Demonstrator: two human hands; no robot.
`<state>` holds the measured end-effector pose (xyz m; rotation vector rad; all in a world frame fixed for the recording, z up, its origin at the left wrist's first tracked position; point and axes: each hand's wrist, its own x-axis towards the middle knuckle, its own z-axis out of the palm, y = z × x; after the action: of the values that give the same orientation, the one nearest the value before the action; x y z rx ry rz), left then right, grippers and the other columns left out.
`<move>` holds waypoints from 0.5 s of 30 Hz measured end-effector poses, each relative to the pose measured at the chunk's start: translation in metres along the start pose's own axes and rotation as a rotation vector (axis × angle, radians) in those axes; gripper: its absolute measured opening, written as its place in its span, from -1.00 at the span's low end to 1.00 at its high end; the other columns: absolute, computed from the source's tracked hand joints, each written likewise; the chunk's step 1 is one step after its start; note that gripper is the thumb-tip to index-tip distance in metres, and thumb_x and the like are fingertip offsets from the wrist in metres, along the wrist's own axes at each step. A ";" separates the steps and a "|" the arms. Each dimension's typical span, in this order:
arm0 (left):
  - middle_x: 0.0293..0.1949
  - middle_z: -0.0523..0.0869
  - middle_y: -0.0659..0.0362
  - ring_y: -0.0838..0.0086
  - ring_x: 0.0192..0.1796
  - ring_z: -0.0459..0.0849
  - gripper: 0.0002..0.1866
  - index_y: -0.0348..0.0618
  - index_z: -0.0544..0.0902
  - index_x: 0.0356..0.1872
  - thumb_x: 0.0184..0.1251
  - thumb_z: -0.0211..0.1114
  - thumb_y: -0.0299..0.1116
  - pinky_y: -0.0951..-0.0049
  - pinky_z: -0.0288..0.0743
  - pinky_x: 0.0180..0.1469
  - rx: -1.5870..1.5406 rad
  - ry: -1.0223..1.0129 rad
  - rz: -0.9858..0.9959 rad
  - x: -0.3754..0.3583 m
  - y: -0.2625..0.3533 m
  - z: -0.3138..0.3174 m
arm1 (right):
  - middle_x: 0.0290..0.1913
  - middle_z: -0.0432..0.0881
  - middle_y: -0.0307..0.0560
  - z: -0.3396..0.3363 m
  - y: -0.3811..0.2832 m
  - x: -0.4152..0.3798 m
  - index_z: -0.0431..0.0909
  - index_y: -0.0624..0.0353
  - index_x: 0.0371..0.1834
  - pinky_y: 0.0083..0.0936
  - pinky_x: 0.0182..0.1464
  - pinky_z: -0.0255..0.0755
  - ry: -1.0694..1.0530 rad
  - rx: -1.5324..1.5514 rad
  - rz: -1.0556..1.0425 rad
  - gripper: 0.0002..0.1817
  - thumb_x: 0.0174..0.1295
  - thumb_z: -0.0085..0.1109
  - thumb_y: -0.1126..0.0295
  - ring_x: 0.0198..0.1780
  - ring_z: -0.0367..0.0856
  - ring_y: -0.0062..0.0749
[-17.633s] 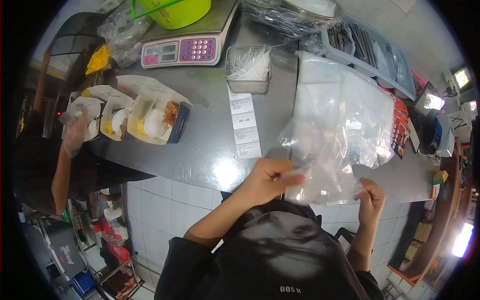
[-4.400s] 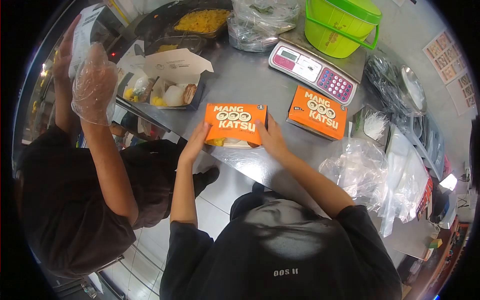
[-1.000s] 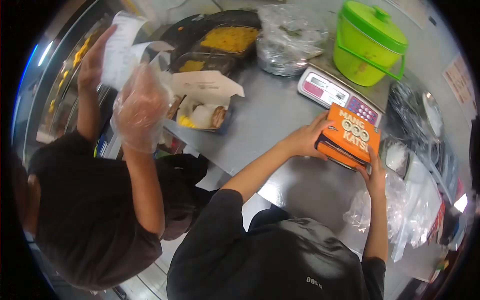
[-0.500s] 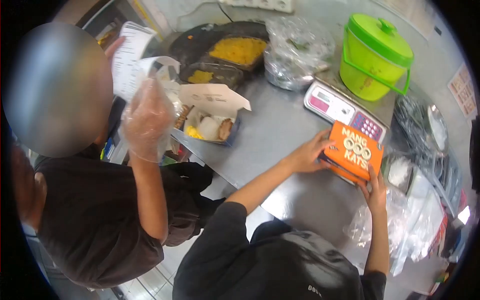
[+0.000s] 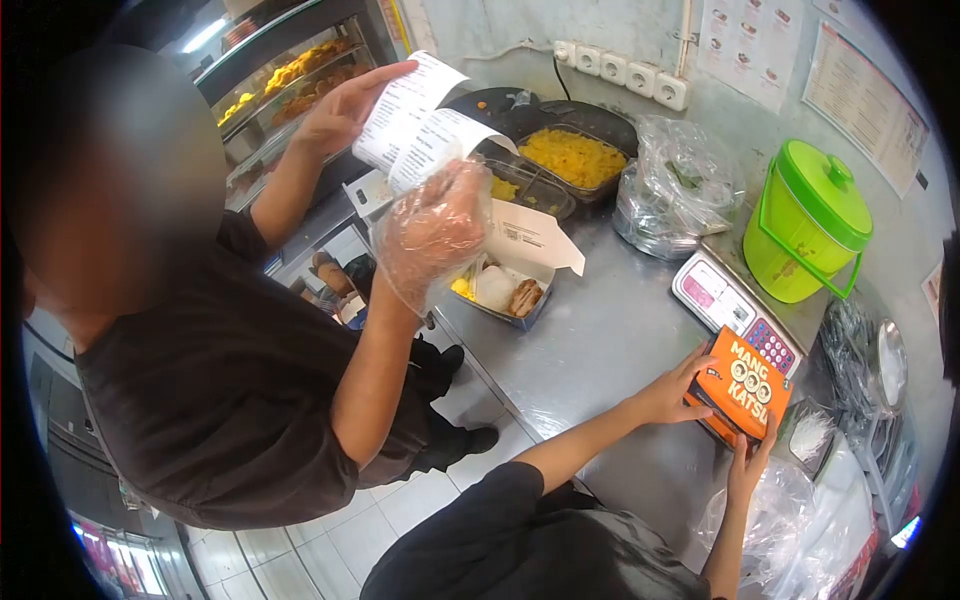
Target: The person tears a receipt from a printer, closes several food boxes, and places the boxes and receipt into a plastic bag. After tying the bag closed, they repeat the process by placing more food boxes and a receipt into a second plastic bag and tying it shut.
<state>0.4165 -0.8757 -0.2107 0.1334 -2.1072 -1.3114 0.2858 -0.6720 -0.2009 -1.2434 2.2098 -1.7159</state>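
My left hand (image 5: 672,395) and my right hand (image 5: 746,466) hold a closed orange food box (image 5: 733,390) between them, with white lettering and round egg-like faces on its lid. The left grips the near left side; the right has its fingers at the lower right corner. Just beyond the box sits a digital weighing scale (image 5: 715,296) with a keypad. To the left, an open food box (image 5: 548,232) contains white rice (image 5: 494,287), a browned piece (image 5: 525,297) and something yellow.
At left a co-worker holds printed receipts (image 5: 400,120), one hand in a plastic glove (image 5: 432,235). A green lidded bucket (image 5: 800,225), plastic-wrapped stack (image 5: 670,190) and tray of yellow food (image 5: 572,158) line the back. Clear plastic bags (image 5: 780,525) lie at right.
The view has swung left, so everything sits further right in the picture. Both my hands still hold the orange box. The co-worker's receipts now show more fully, with both their hands visible.
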 end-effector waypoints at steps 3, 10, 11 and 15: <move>0.44 0.01 -0.29 -0.12 0.47 0.09 -0.19 -0.04 0.13 0.39 0.17 0.38 -0.19 0.14 0.20 0.38 -0.071 0.032 -0.025 -0.007 0.003 -0.005 | 0.40 0.23 0.12 0.003 -0.001 0.001 0.07 0.23 0.45 -0.36 0.16 0.41 -0.039 -0.018 0.011 -0.30 0.27 0.14 0.38 0.32 0.34 -0.19; 0.40 0.18 -0.26 0.06 0.49 0.12 -0.58 -0.21 0.34 0.25 0.47 0.06 -0.25 0.27 0.00 0.45 -0.159 0.453 -0.121 -0.034 -0.004 -0.043 | 0.34 0.31 0.21 0.063 -0.065 0.000 0.10 0.32 0.42 -0.29 0.24 0.30 -0.190 -0.003 -0.023 -0.38 0.35 0.02 0.32 0.32 0.35 -0.09; 0.41 0.17 -0.25 0.08 0.49 0.11 -0.59 -0.20 0.34 0.25 0.49 0.03 -0.25 0.28 0.00 0.44 -0.171 0.469 -0.138 -0.037 -0.003 -0.052 | 0.34 0.31 0.21 0.071 -0.066 0.001 0.11 0.32 0.42 -0.28 0.26 0.29 -0.200 -0.036 -0.070 -0.39 0.37 0.00 0.31 0.31 0.35 -0.06; 0.41 0.19 -0.22 0.11 0.48 0.13 -0.63 -0.19 0.35 0.23 0.52 -0.02 -0.26 0.31 0.01 0.44 -0.197 0.524 -0.152 -0.051 -0.003 -0.078 | 0.29 0.35 0.27 0.095 -0.065 0.004 0.26 0.23 0.36 -0.26 0.25 0.28 -0.227 -0.119 -0.087 -0.53 0.43 -0.11 0.33 0.27 0.38 0.09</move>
<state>0.5000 -0.9161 -0.2140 0.5029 -1.5429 -1.3822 0.3669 -0.7511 -0.1793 -1.4998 2.1793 -1.4053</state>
